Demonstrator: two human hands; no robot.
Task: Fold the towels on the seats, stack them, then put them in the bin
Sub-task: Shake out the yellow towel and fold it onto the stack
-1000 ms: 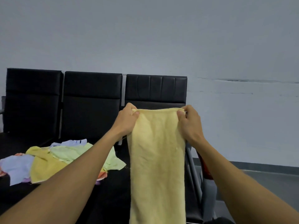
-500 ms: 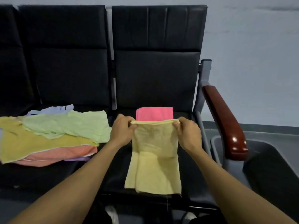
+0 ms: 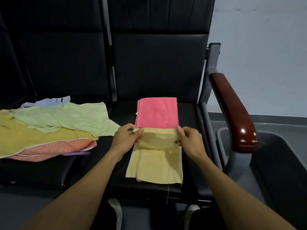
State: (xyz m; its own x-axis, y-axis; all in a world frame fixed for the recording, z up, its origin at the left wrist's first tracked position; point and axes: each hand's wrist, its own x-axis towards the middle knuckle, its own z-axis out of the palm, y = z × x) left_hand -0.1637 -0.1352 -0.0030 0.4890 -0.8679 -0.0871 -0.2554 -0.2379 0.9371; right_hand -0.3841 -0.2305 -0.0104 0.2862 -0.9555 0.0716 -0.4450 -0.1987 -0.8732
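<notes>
A pale yellow towel (image 3: 157, 165) lies on the right black seat (image 3: 123, 113), its lower part flat near the seat's front edge. My left hand (image 3: 127, 136) pinches its upper left corner and my right hand (image 3: 189, 140) pinches the upper right corner, holding that edge just above the seat. Right behind it lies a folded pink towel (image 3: 157, 112). On the middle seat sits a loose heap of unfolded towels (image 3: 49, 130): light green on top, then mustard yellow, orange, lilac and pale blue. The dark grey bin (image 3: 282, 171) stands on the floor at the right.
A grey metal frame with a brown wooden armrest (image 3: 232, 110) rises between the right seat and the bin. Black seat backs (image 3: 157, 63) stand behind the towels. My shoes (image 3: 114, 208) show under the seat's front edge. A white wall is at the right.
The yellow towel hung full length in front of me a second ago. Both hands have brought it down onto the right seat, and its top edge has moved towards the pink towel.
</notes>
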